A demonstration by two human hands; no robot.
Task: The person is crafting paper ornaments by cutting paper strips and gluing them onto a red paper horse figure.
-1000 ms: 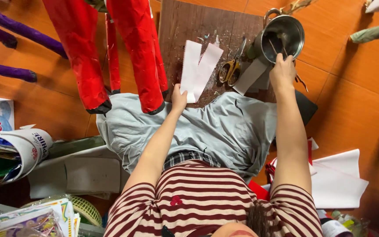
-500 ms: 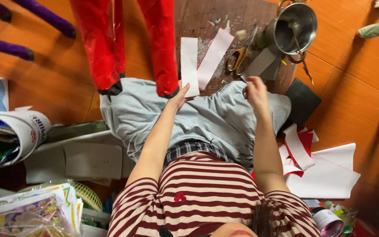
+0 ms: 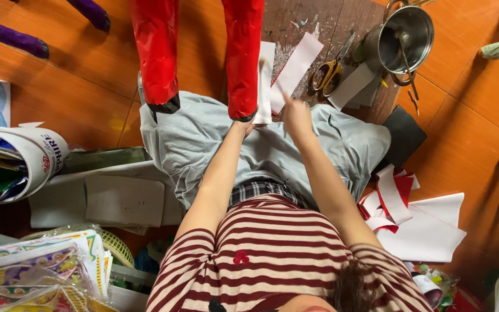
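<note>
From my head camera, my left hand (image 3: 242, 126) rests at the foot of the right red paper leg (image 3: 244, 58); I cannot tell how its fingers are set. My right hand (image 3: 295, 112) pinches the long white paper strip (image 3: 294, 68), which lies on the wooden board (image 3: 295, 20) beside yellow-handled scissors (image 3: 329, 70) and a steel pot (image 3: 404, 39).

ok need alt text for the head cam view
Seen from above, a person in a striped shirt reaches both hands to white paper strips on a wooden board: left hand by a red papered leg, right hand on the strips. Scissors and a metal pot lie nearby.
</note>
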